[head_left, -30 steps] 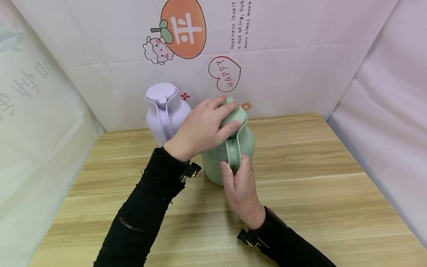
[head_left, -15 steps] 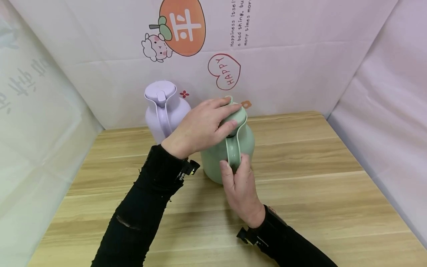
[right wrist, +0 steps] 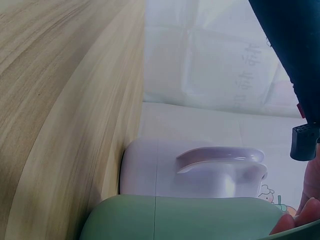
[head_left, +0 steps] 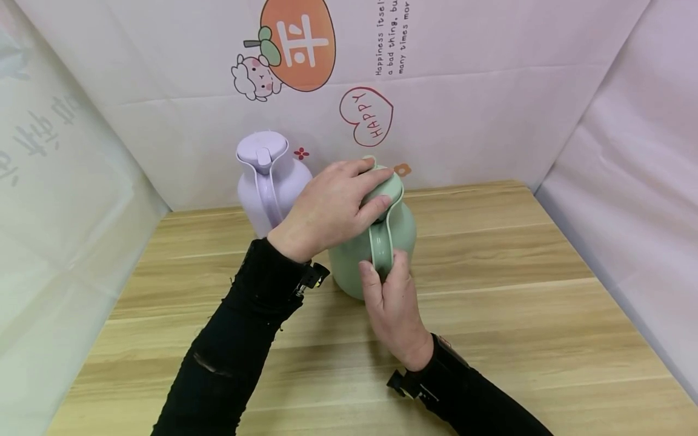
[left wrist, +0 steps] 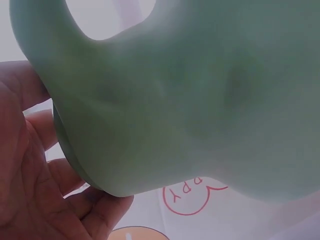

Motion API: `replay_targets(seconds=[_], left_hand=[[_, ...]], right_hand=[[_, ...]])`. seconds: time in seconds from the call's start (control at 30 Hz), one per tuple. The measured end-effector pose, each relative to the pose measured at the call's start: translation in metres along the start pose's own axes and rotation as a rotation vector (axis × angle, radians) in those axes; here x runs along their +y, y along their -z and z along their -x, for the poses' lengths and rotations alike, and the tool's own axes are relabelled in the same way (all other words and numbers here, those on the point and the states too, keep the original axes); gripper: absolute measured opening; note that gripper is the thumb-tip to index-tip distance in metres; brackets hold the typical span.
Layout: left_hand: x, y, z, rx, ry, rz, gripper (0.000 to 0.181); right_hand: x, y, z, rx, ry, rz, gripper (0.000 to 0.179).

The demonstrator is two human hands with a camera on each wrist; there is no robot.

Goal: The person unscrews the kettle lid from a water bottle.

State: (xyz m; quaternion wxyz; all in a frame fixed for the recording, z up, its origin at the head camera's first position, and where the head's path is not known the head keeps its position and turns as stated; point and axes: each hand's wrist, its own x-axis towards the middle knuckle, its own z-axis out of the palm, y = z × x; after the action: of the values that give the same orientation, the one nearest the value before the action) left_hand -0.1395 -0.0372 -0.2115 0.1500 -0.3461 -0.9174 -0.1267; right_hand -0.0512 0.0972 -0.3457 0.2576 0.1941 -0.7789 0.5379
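A pale green thermos jug [head_left: 351, 272] stands upright on the table in the head view. My left hand [head_left: 335, 203] lies over its top, with thumb and fingers bent around the round lid [head_left: 388, 192]. Lower down, my right hand [head_left: 395, 315] grips the jug's handle [head_left: 382, 245], thumb on the left side. In the left wrist view, the fingers of the left hand [left wrist: 35, 165] are at the top of the green jug [left wrist: 190, 110]. A lilac thermos jug [head_left: 252, 197] stands behind and left, partly hidden by my left hand and wrist.
The wood-grain table [head_left: 518, 315] ends at a white printed cloth [head_left: 463, 121] behind the jugs. White cloth walls [head_left: 627, 181] rise at both sides. In the right wrist view, the lilac jug [right wrist: 200, 185] is close beside the green one.
The head view has shifted a little. My left fingers and the lid have moved slightly, while the right hand stays on the handle and both jugs stay in place.
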Motion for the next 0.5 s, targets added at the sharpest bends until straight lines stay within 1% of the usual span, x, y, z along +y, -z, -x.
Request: replay_targets(seconds=[0.17,0.3,0.4,0.5], left_hand=[[0.0007,0.0005,-0.0003,0.014,-0.005,-0.020,0.048],[0.0004,0.0008,-0.0007,0.019,-0.013,-0.022,0.049],[-0.0006,0.0009,-0.0009,0.023,-0.010,-0.007,0.051],[-0.0022,0.0008,-0.0006,0.019,-0.002,0.030,0.052]], right_hand=[[0.0014,-0.0005,-0.0005,0.003,0.014,0.009,0.031],[0.0019,-0.0004,-0.0005,0.001,0.010,0.008,0.031],[0.0017,-0.0002,-0.0005,0.001,0.008,0.008,0.031],[0.0013,-0.0003,-0.0002,0.005,0.008,0.011,0.031]])
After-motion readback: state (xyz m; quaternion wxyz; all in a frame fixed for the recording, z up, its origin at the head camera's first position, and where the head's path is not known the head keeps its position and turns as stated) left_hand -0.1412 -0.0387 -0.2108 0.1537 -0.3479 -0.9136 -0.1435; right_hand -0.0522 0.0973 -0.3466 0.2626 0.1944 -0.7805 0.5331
